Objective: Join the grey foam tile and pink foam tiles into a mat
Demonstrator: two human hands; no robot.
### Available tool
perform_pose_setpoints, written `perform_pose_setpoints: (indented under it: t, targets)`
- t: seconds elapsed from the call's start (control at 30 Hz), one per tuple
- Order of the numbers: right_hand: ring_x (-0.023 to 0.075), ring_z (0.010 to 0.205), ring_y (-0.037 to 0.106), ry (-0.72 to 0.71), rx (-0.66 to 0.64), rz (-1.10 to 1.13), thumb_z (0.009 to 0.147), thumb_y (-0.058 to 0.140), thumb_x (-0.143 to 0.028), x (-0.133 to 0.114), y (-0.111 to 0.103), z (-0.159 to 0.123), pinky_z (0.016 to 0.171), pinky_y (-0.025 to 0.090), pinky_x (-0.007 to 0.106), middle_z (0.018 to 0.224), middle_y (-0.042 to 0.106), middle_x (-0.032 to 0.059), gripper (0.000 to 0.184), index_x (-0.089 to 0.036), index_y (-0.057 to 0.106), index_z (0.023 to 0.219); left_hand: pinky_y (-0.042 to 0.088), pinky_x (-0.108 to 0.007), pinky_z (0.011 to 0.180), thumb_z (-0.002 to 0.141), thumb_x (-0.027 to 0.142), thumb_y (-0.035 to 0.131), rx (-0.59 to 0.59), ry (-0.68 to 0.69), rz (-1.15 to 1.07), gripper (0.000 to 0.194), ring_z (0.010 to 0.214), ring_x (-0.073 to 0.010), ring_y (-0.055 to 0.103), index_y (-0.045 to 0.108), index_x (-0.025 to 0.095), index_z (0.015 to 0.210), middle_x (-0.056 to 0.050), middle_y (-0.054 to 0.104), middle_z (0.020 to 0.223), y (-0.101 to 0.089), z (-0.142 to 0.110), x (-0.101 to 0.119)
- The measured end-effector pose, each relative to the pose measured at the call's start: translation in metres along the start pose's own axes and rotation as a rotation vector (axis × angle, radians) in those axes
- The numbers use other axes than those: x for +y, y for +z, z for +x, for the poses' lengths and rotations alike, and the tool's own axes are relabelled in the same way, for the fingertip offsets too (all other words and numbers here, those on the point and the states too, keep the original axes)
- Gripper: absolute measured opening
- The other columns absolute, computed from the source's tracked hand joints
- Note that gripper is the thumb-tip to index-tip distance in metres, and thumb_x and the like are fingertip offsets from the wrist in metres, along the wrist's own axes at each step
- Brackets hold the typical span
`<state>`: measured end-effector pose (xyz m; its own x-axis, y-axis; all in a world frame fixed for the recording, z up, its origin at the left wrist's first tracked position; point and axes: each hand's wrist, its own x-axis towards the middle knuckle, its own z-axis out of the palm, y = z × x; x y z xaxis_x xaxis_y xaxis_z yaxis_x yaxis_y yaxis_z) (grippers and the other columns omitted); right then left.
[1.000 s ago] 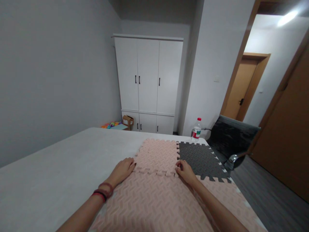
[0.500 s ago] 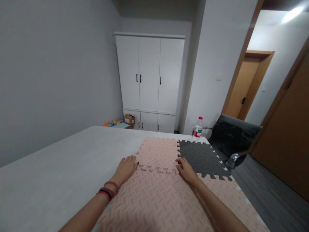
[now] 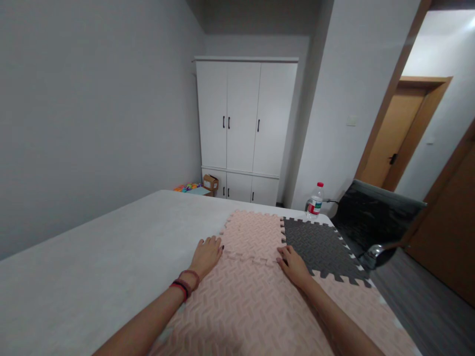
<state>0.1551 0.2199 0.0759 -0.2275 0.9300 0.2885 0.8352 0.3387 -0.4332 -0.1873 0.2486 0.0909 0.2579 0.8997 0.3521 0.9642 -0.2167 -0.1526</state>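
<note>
A pale pink foam mat tile [image 3: 254,230] with toothed edges lies at the far side of a larger near pink foam tile [image 3: 256,301]. Their teeth meet along a seam, fitted closely together. My left hand [image 3: 208,254] lies at the left end of this seam, fingers stretched forward beside the far tile's edge, thumb against the pink foam. At the seam's right end, my right hand [image 3: 293,264] rests on the foam with its fingers slightly bent and thumb apart. Beside it is a dark grey foam tile [image 3: 319,247]. Neither hand lifts anything.
The mats lie on a white table [image 3: 111,257]. A plastic bottle [image 3: 315,201] with a red cap stands by the far right corner. A black chair [image 3: 374,217] is at the right. Beyond the table are a cardboard box [image 3: 210,182] and a white cabinet [image 3: 243,113].
The view has turned slightly left, so everything sits farther right. The gaps along the seam between the two pink tiles have narrowed. Both hands stay at the seam's ends.
</note>
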Motion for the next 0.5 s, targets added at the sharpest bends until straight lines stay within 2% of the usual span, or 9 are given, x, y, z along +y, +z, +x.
perform_pose_setpoints:
  t: [0.13,0.27,0.33,0.4,0.5]
  targets:
    - [0.0198,0.102,0.052,-0.018,-0.026,-0.083,0.087,0.040,-0.036,-0.004,-0.008,0.002,0.089,0.039,0.032,0.115,0.050,0.0100,0.034,-0.021,0.054,0.114,0.036,-0.047,0.094,0.088,0.040,0.046,-0.007,-0.023,0.015,0.034,0.103,-0.0224,0.051,0.053,0.017,0.112,-0.007,0.056,0.111,0.002,0.000,0.003]
    - [0.0259,0.117,0.043,-0.028,-0.076,-0.154,0.081,0.050,-0.043,-0.003,-0.017,0.017,0.096,0.033,0.042,0.128,0.046,0.0095,0.032,-0.023,0.061,0.105,0.034,-0.051,0.099,0.087,0.039,0.050,-0.001,-0.024,0.008,0.034,0.110,-0.0233,0.049,0.053,0.016,0.112,-0.007,0.054,0.116,0.003,0.000,0.007]
    - [0.0266,0.126,0.034,-0.013,-0.090,-0.172,0.084,0.044,-0.047,0.001,-0.014,0.025,0.101,0.027,0.045,0.140,0.037,0.0099,0.042,-0.022,0.055,0.117,0.031,-0.053,0.102,0.087,0.038,0.050,0.002,-0.010,-0.005,0.036,0.115,-0.0245,0.047,0.051,0.017,0.116,-0.008,0.051,0.123,0.005,0.000,0.007]
    - [0.0252,0.133,0.025,0.030,-0.105,-0.180,0.089,0.033,-0.048,0.007,-0.005,0.030,0.105,0.020,0.049,0.146,0.030,0.0123,0.053,-0.019,0.041,0.132,0.031,-0.054,0.102,0.087,0.037,0.050,-0.013,0.014,-0.027,0.039,0.117,-0.0251,0.045,0.048,0.018,0.122,-0.009,0.048,0.128,0.007,0.000,0.005]
    - [0.0242,0.136,0.019,0.093,-0.142,-0.179,0.090,0.026,-0.050,0.017,0.010,0.034,0.107,0.013,0.052,0.147,0.028,0.0141,0.061,-0.015,0.031,0.139,0.036,-0.052,0.100,0.088,0.037,0.049,-0.074,0.062,-0.076,0.042,0.116,-0.0244,0.048,0.045,0.019,0.126,-0.009,0.047,0.130,0.011,0.003,0.000]
